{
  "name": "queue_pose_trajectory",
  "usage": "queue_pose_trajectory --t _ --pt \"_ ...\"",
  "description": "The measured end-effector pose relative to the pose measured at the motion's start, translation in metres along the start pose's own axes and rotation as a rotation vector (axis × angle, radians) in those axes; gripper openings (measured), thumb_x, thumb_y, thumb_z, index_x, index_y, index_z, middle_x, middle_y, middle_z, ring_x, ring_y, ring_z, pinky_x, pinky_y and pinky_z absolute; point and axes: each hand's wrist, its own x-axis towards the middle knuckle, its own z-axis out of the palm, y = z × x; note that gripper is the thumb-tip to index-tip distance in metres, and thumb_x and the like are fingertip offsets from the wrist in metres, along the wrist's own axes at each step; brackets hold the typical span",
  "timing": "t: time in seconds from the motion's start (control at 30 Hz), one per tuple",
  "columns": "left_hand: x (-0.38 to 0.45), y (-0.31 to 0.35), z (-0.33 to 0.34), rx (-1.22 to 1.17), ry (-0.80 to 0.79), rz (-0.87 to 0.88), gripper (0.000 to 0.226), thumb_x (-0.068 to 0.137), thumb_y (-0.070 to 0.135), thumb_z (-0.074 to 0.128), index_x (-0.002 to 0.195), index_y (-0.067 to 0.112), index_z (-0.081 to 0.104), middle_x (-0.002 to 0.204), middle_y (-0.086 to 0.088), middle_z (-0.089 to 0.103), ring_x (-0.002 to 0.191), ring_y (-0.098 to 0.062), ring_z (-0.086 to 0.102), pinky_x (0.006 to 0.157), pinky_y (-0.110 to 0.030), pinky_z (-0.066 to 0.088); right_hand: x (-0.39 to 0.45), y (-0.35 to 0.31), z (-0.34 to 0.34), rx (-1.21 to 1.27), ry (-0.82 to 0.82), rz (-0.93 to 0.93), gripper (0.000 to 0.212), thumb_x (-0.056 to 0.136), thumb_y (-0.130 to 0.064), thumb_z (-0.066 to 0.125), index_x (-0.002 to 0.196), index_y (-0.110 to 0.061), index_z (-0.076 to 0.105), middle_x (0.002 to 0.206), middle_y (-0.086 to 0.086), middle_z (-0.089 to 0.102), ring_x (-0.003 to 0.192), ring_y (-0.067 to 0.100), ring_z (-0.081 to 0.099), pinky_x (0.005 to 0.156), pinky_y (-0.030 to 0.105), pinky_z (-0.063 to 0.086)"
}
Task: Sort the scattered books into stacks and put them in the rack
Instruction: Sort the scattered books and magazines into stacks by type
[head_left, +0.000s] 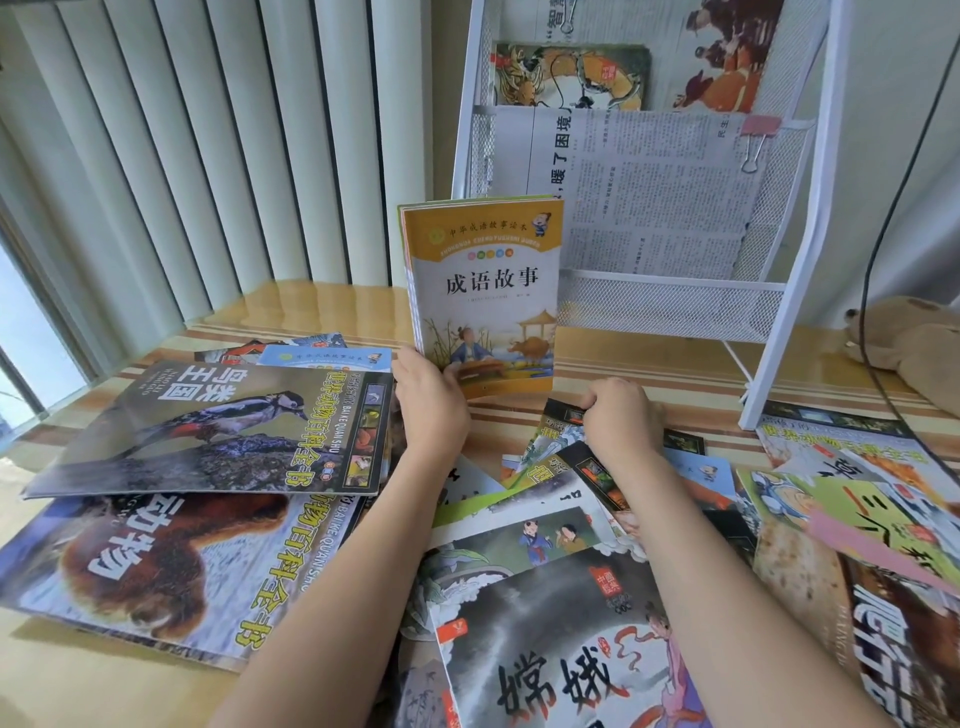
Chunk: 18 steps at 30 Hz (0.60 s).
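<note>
Glossy, thin books (218, 467) overlapped across the wooden counter (311, 306), many covers half buried or cut off. The left hand (431, 410) gripped an upright orange book (485, 291) by its lower corner, before the white mesh rack (670, 306). The right hand (621, 415) curled on a dark book (558, 415); its fingers were hidden.

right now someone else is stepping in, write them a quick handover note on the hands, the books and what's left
Left hand holds a small stack of orange-topped story books upright on the table.
Right hand pinches the corner of a dark-covered book in the scattered pile.
White rack stands behind; its upper pocket already holds a dragon-cover book, with newspaper below.
Left: most books lie loose, including the bird book; sort, stack, load.
</note>
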Motion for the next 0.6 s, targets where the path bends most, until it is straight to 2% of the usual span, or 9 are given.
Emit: queue_pose_trajectory --t 0.1,0.2,0.23,0.3,0.37,0.47,0.6 --pt "0.0025 -0.0016 -0.0012 0.025 -0.053 0.002 0.029 0.095 0.015 0.052 0.114 -0.004 0.040 0.126 -0.024 0.043 0.109 -0.039 0.047 0.092 -0.046 0.041 -0.0027 -0.0019 -0.0005 -0.039 -0.005 0.003 0.032 0.090 -0.003 0.043 0.103 -0.018 0.068 0.108 0.004 0.065 0.102 0.025 0.054 0.089 0.036 0.035" --pt "0.0025 -0.0018 -0.0017 0.058 -0.103 0.025 0.035 0.097 0.015 0.049 0.124 -0.004 0.039 0.132 -0.022 0.040 0.114 -0.037 0.046 0.087 -0.035 0.037 -0.0064 -0.0005 0.0011 -0.009 -0.017 -0.024 0.037 0.091 -0.004 0.041 0.115 -0.020 0.065 0.123 0.004 0.059 0.113 0.024 0.050 0.098 0.038 0.031" --pt "0.0022 -0.0013 -0.0019 0.056 -0.121 0.025 0.043 0.097 0.014 0.048 0.134 -0.002 0.033 0.137 -0.022 0.036 0.119 -0.037 0.044 0.089 -0.034 0.036 -0.0071 0.0002 0.0018 0.014 -0.003 -0.052 0.041 0.092 -0.005 0.040 0.124 -0.020 0.059 0.131 0.004 0.055 0.117 0.024 0.048 0.102 0.040 0.029" --pt "0.0008 0.0006 -0.0031 0.035 -0.160 0.023 0.064 0.098 0.014 0.046 0.150 0.004 0.010 0.149 -0.021 0.025 0.129 -0.035 0.038 0.099 -0.036 0.035 -0.0070 -0.0005 0.0026 0.059 -0.007 -0.118 0.048 0.094 -0.005 0.037 0.138 -0.021 0.045 0.141 0.003 0.048 0.123 0.024 0.046 0.110 0.043 0.024" --pt "-0.0007 0.0018 -0.0043 -0.022 -0.182 0.040 0.075 0.098 0.016 0.047 0.151 0.008 -0.005 0.155 -0.016 0.018 0.137 -0.030 0.031 0.105 -0.035 0.031 -0.0075 -0.0026 0.0019 0.129 -0.066 -0.155 0.050 0.096 -0.005 0.033 0.142 -0.023 0.039 0.137 0.005 0.052 0.126 0.026 0.044 0.114 0.046 0.020" --pt "0.0007 0.0007 -0.0038 -0.090 -0.189 0.041 0.079 0.096 0.020 0.048 0.152 0.010 -0.007 0.157 -0.008 0.019 0.142 -0.024 0.024 0.110 -0.033 0.026 -0.0084 -0.0019 -0.0026 0.223 -0.176 -0.132 0.053 0.097 -0.004 0.030 0.144 -0.028 0.036 0.127 0.009 0.060 0.123 0.032 0.044 0.114 0.045 0.022" --pt "0.0014 -0.0022 -0.0021 -0.113 -0.135 0.037 0.078 0.097 0.016 0.048 0.151 0.009 -0.007 0.152 -0.010 0.032 0.135 -0.026 0.036 0.105 -0.032 0.033 -0.0046 0.0001 0.0005 0.190 -0.222 -0.152 0.057 0.096 -0.006 0.030 0.145 -0.033 0.033 0.117 0.005 0.064 0.109 0.027 0.053 0.106 0.042 0.030"
